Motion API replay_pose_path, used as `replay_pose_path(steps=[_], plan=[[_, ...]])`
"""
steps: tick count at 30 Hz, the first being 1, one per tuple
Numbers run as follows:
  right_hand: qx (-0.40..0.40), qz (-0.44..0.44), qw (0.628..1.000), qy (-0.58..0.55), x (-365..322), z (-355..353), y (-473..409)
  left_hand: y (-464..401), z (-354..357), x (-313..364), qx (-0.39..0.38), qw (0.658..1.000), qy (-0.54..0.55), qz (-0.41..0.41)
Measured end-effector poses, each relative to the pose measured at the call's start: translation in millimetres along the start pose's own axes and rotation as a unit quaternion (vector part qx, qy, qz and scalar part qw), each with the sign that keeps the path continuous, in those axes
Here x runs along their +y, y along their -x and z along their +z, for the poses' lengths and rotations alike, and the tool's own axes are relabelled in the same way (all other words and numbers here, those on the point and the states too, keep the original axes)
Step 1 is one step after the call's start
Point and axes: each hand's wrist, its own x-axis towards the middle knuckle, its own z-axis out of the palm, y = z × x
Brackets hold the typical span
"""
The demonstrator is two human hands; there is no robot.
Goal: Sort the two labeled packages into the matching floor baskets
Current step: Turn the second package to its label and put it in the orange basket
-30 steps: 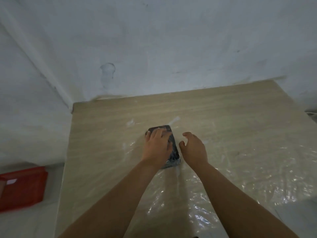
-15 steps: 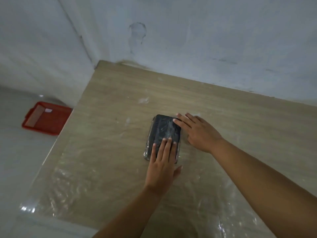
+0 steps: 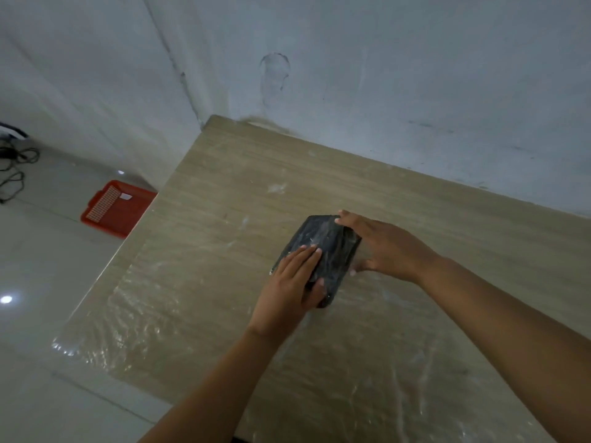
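Observation:
A dark package (image 3: 326,247) wrapped in shiny plastic is near the middle of the wooden table (image 3: 224,193), tilted up on one side. My left hand (image 3: 291,289) grips its near end, fingers on top and thumb along the side. My right hand (image 3: 380,247) holds its far right edge, fingertips over the top corner and thumb below. A red basket (image 3: 115,209) with a small white label stands on the floor left of the table. No label is visible on the package. I see only this one package.
Crinkled clear plastic film (image 3: 153,314) covers the near part of the table. The table sits against a pale wall in a corner. Black cables (image 3: 16,161) lie on the tiled floor at far left.
Both hands have closed around the package and tipped it up off the table; earlier they rested flat on and beside it. The view has swung left, showing more floor.

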Motion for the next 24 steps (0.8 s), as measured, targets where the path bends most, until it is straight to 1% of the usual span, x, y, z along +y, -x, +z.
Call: replay_pose_path(steps=[2, 4, 6, 8, 11, 14, 15, 16, 17, 20, 22, 24], plan=[[-0.007, -0.009, 0.999, 0.031, 1, -4, 8, -4, -4, 1, 0.003, 0.998, 0.063, -0.024], [0.019, -0.02, 0.998, 0.065, -1, -4, 10, -7, -7, 1, -0.002, 0.992, 0.111, -0.055], [0.063, -0.024, 0.996, 0.062, -6, -4, 9, -8, -9, 1, 0.005, 0.989, 0.133, -0.07], [0.09, -0.016, 0.995, 0.036, -15, -2, 3, -7, -12, 1, 0.022, 0.989, 0.12, -0.08], [0.103, -0.014, 0.994, 0.043, -30, 4, -9, 1, -21, -2, 0.057, 0.996, 0.022, -0.059], [0.122, 0.008, 0.991, 0.057, -44, 10, -23, 12, -21, -5, 0.04, 0.989, -0.145, -0.006], [0.137, 0.018, 0.989, 0.061, -48, 13, -27, 16, -19, -6, 0.031, 0.984, -0.175, -0.011], [0.154, 0.024, 0.986, 0.062, -51, 15, -31, 18, -17, -9, 0.028, 0.982, -0.183, -0.029], [0.17, 0.028, 0.983, 0.06, -54, 18, -35, 18, -17, -12, 0.026, 0.983, -0.174, -0.054], [0.208, 0.049, 0.977, 0.023, -61, 28, -47, 8, -22, -29, 0.004, 0.988, -0.096, -0.118], [0.244, 0.064, 0.968, 0.001, -63, 35, -50, -5, -28, -43, -0.014, 0.99, -0.062, -0.124], [0.269, 0.071, 0.961, -0.006, -64, 41, -50, -20, -35, -58, -0.026, 0.993, -0.04, -0.11]])
